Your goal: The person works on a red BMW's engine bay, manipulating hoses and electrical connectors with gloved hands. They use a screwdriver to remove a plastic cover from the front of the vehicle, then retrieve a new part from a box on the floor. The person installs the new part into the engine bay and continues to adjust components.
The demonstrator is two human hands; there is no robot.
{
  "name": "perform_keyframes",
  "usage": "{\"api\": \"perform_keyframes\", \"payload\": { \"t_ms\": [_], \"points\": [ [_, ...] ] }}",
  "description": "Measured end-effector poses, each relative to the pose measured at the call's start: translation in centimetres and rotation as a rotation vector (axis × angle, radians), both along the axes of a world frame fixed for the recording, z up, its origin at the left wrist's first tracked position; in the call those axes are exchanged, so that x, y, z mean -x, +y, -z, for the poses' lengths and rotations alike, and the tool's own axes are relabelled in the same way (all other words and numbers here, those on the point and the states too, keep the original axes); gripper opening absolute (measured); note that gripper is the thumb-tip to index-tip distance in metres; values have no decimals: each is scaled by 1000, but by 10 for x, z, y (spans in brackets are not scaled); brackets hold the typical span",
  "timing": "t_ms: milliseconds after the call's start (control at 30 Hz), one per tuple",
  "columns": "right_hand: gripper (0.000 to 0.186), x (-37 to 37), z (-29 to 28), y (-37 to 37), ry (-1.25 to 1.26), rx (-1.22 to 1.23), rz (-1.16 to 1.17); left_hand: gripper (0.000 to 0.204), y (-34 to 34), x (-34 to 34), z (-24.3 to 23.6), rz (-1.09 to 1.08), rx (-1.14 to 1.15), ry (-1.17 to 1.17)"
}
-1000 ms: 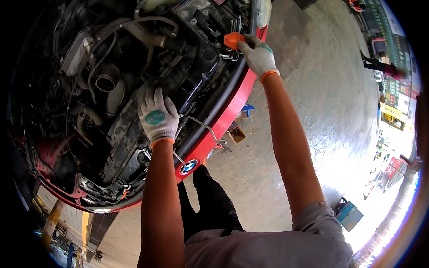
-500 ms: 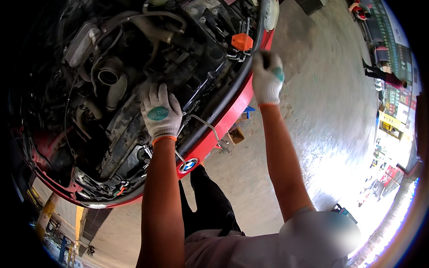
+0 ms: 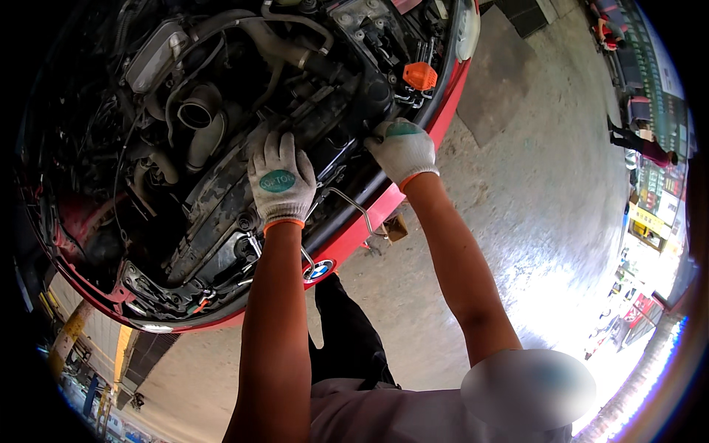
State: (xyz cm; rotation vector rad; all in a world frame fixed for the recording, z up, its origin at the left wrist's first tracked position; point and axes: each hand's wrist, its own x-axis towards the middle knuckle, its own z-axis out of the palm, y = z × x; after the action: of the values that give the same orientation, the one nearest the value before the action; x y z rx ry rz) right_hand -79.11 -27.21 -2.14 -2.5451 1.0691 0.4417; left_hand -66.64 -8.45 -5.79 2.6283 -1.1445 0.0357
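Note:
My left hand (image 3: 281,179), in a grey-white knit glove with a green oval patch and orange cuff, lies with fingers stretched over a dark part in the engine bay (image 3: 214,199) of a red car. To its right, my right hand (image 3: 405,151), gloved alike, is at the inner side of the front edge. Its fingers are curled and pinched; what they hold, if anything, is hidden. Just below my left hand, a bent metal rod (image 3: 353,201) reaches over the red front panel (image 3: 391,203). An orange plastic piece (image 3: 420,75) sits beyond my right hand.
Several metal tools (image 3: 427,53) lie near the orange piece. A round open pipe (image 3: 196,113) rises left of my left hand. A small open box (image 3: 396,228) stands on the floor (image 3: 532,207) below the bumper. Two people (image 3: 653,151) (image 3: 610,34) are far off at the right.
My right hand has come left and down from outside the car's front edge to its inner side. My left hand stays on the engine part. The view has shifted slightly.

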Motion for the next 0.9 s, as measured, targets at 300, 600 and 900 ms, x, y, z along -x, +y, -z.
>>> {"api": "perform_keyframes", "payload": {
  "t_ms": [300, 600, 900],
  "points": [
    [28, 9, -6, -1, -287, -88, 180, 36, 2, 1, 1, -8, 17, 0],
    [27, 56, -6, 15, -841, -955, 938, 36, 1, 2, 5, -5, 34, 18],
    [21, 72, -2, 20, -1029, -1061, 875, 49, 4, 3, 5, -48, -179, 21]
  ]
}}
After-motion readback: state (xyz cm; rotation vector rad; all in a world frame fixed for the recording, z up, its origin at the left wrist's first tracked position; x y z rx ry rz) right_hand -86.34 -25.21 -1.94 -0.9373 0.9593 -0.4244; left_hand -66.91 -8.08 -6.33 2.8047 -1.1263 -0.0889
